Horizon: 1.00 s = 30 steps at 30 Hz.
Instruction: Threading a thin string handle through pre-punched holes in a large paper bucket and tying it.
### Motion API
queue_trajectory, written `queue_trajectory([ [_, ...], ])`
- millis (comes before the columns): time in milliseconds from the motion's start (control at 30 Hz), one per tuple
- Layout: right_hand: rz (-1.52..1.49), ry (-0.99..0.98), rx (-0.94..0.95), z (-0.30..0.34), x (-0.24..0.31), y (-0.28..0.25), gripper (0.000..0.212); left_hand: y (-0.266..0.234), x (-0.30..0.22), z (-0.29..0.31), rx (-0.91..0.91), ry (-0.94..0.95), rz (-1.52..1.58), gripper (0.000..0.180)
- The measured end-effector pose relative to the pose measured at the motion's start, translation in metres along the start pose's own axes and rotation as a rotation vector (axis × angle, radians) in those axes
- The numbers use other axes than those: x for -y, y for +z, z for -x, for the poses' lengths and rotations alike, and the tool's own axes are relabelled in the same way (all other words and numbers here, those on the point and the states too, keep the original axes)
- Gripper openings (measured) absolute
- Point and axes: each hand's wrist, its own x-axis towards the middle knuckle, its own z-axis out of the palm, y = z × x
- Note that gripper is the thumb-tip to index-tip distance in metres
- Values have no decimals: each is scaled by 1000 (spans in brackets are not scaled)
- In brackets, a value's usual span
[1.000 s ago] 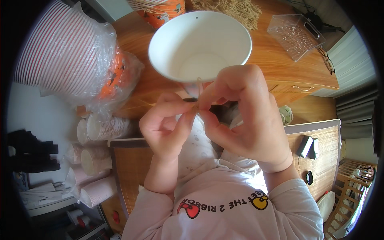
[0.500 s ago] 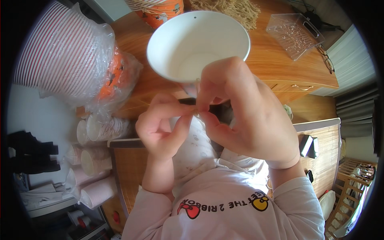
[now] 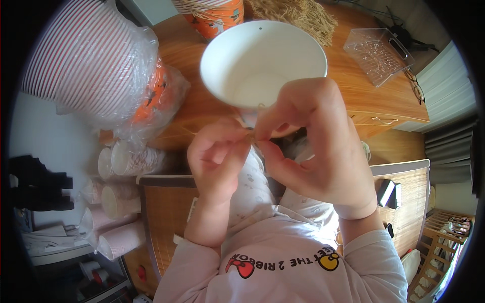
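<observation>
In front of me, a white paper bucket (image 3: 298, 58) sits tilted at the table's near edge, its mouth toward me. A small dark hole shows near its far rim. A bit of tan cord (image 3: 261, 106) shows at the near rim. Just below that rim, my left hand (image 3: 220, 159) and my right hand (image 3: 316, 146) meet fingertip to fingertip. Thumb and index finger of each are pinched together on what looks like the thin tan cord, mostly hidden by the fingers. My right hand covers part of the bucket's near side.
Left stands a plastic-wrapped stack of buckets (image 3: 91, 65), with more cup stacks (image 3: 134, 159) below. At the back are an orange patterned bucket (image 3: 217, 20) and a bundle of tan cords (image 3: 293, 17). A clear tray (image 3: 376, 55) and glasses (image 3: 415, 87) lie right on the wooden table (image 3: 348, 96).
The table and bucket appear slightly farther right and lower in the picture. My left hand has shifted right and turned a little; both hands keep their pinch close together.
</observation>
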Motion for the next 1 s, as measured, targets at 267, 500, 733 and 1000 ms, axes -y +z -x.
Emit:
queue_trajectory([
  [267, -221, 31, -131, 11, -9, 15, 52, 9, 7, 9, -5, -125, 171, 14],
  [500, -132, -126, -131, 15, -17, 21, 53, 8, 15, 12, -51, -95, 97, 20],
  [733, -219, -47, -166, 12, -12, 20, 50, 16, 12, 6, -129, 10, 53, 16],
  [1000, -74, 26, -93, 6, -5, 9, 45, 8, 17, -2, -21, 201, -227, 14],
])
